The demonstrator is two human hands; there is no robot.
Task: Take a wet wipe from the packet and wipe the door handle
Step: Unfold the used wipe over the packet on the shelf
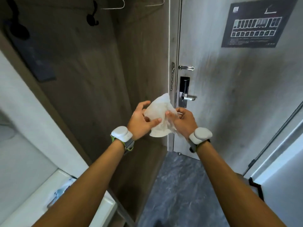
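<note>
While both hands, left point(142, 119) and right point(182, 121), pinch a crumpled white wet wipe point(159, 116) short of the silver lever door handle point(189, 97), the dark door notice point(255, 23) has unreadable print.
</note>
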